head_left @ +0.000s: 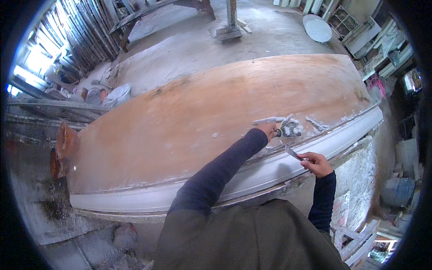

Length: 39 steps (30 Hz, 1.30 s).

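My right hand (318,165) grips a small metal scraper (292,152), its blade pointing up and left over the long white moulding (252,180) along the near edge of the table. On the tabletop my left hand (268,129) has its fingers closed at a small dark object (278,132); what it holds is partly hidden, and I cannot make out its kind. Right beside it lies a heap of white, plaster-like scraps (290,125). Another white strip of scraps (316,123) rests a little farther right.
The broad wooden table (180,121), stained brown and dusted white, fills the middle. A post with a wooden foot (229,33) rises beyond it. A white round disc (317,28) lies at the far right, a blue drum (398,192) stands at the right, and a whitish sack (118,95) sits far left.
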Each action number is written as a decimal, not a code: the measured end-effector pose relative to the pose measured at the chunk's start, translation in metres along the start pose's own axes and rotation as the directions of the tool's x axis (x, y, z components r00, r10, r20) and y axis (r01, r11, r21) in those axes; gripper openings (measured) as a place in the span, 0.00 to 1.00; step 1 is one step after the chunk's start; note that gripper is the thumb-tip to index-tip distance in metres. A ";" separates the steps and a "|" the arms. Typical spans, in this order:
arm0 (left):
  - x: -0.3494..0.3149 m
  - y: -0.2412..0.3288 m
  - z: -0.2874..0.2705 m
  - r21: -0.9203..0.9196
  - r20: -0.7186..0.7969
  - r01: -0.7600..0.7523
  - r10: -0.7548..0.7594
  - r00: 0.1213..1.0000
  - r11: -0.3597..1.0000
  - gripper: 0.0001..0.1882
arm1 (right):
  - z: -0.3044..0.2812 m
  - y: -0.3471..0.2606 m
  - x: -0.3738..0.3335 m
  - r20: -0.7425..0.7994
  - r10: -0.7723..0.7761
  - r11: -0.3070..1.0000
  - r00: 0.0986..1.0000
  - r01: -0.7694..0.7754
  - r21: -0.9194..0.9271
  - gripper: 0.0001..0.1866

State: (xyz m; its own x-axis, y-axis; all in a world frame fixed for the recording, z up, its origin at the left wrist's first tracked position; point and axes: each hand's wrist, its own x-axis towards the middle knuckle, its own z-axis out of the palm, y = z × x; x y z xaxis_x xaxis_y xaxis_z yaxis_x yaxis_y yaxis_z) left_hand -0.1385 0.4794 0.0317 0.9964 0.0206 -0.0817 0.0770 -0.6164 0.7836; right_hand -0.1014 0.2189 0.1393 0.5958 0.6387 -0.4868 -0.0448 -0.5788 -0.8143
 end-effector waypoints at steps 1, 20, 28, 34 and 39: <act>0.008 0.012 -0.008 0.023 0.035 -0.010 0.010 0.999 1.000 0.11 | -0.004 0.002 -0.002 -0.013 -0.018 1.000 1.000 0.018 0.011 0.16; -0.166 -0.107 -0.053 -0.042 0.207 0.241 -0.228 0.951 0.970 0.17 | -0.015 -0.024 0.011 0.013 -0.197 0.980 0.980 0.197 -0.008 0.15; 0.050 -0.001 0.068 0.000 -0.004 -0.075 0.075 0.997 0.997 0.11 | -0.034 0.000 -0.009 -0.064 -0.182 0.980 0.981 0.186 0.066 0.16; 0.078 0.030 0.019 -0.093 -0.030 0.113 -0.116 0.993 0.989 0.10 | -0.055 0.021 -0.020 -0.143 -0.169 0.982 0.975 0.179 0.058 0.17; -0.020 -0.051 -0.063 0.081 -0.051 -0.023 0.027 0.998 0.996 0.15 | -0.051 0.020 -0.011 -0.125 -0.113 0.989 0.986 0.124 0.084 0.16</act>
State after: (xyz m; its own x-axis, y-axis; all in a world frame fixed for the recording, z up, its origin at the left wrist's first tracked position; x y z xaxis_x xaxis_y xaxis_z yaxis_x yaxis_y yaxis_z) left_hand -0.1605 0.5601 0.0322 0.9986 0.0442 -0.0289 0.0512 -0.6788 0.7325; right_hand -0.0684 0.1747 0.1446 0.6926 0.6316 -0.3485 -0.0380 -0.4506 -0.8919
